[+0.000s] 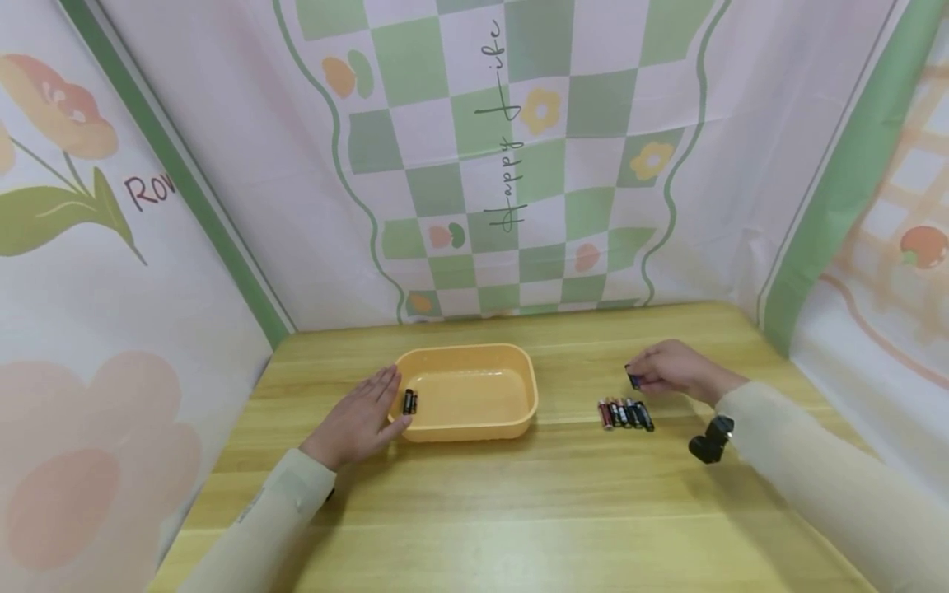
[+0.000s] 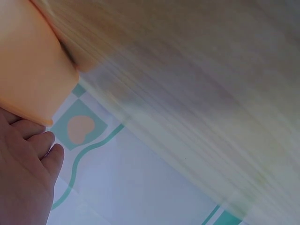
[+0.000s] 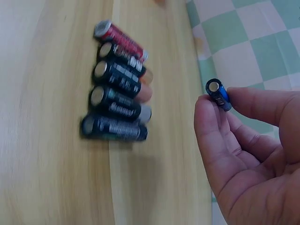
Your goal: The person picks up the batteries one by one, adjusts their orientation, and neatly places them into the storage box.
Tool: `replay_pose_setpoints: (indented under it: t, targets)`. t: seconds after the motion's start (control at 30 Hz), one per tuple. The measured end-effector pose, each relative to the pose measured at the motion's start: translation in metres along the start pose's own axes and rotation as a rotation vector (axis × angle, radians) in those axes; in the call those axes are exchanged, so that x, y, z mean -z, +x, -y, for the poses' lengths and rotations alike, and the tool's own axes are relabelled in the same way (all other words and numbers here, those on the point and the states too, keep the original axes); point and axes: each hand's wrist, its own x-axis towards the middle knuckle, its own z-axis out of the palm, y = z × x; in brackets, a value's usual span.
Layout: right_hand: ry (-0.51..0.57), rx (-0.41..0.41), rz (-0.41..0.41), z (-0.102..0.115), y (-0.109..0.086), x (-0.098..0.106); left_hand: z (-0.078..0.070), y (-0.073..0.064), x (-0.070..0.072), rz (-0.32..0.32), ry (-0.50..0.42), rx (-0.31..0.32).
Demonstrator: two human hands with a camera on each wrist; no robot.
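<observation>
A yellow-orange plastic basin [image 1: 474, 432] stands on the table, with a couple of dark batteries [image 1: 409, 402] lying inside at its left end. My left hand [image 1: 359, 418] rests against the basin's left rim, fingers extended; the left wrist view shows its fingertips [image 2: 55, 154] right at the rim. Over at the right, my right hand [image 1: 676, 368] pinches a black-and-blue battery [image 3: 218, 95] between thumb and fingers, above the table. Just below that hand, a row of several batteries [image 1: 625, 414] lies side by side, one red [image 3: 121, 40] and the others mostly black.
The wooden table [image 1: 474, 511] reaches back to a hanging cloth [image 1: 497, 165] with green and white checks. Similar printed cloths hang at the left and right sides. A black wrist device [image 1: 712, 441] sits under the right sleeve.
</observation>
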Motion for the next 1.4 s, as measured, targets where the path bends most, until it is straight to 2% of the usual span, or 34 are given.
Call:
replay_pose_setpoints:
  t: [0.2, 0.43, 1.07, 1.4]
  targets:
    - [0.032, 0.009, 0.028, 0.007, 0.004, -0.010, 0.001, 0.000, -0.001, -0.003, 0.007, -0.004]
    - [0.021, 0.034, 0.048, 0.013, 0.009, -0.017, 0.001, 0.001, -0.001, -0.002, 0.010, -0.004]
    - [0.082, 0.055, 0.060, 0.029, 0.020, -0.039, 0.001, 0.001, -0.001, -0.025, 0.028, -0.030]
    - [0.120, 0.057, 0.080, 0.037, 0.026, -0.054, 0.002, 0.002, -0.001, -0.010, 0.053, -0.024]
